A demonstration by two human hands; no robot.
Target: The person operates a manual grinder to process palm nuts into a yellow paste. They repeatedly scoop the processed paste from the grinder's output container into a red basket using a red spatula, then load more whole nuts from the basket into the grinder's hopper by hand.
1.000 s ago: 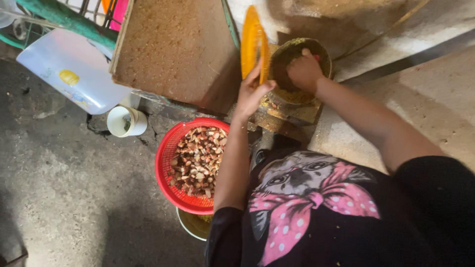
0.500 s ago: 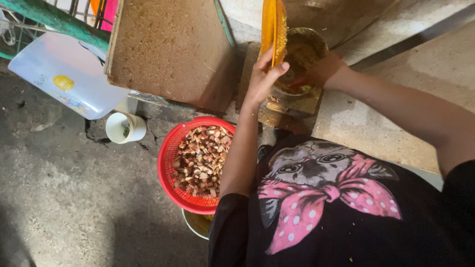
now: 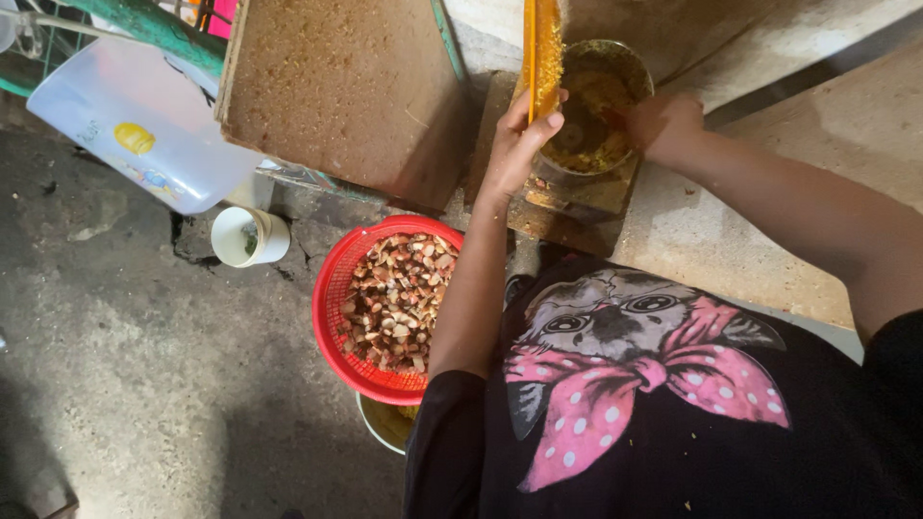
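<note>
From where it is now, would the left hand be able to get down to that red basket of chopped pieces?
Probably yes. The left hand is gripping the yellow plate, but the red basket sits uncovered right beside that forearm, nothing between.

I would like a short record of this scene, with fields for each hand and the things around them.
left hand: holds an upright yellow plate, seen edge-on
right hand: inside the round metal hopper, touching its yellowish contents
below the left arm: red basket of brown and white chopped pieces
under the basket: pale bowl, partly hidden
on the ground: white cup
upper left: clear plastic jug
</note>
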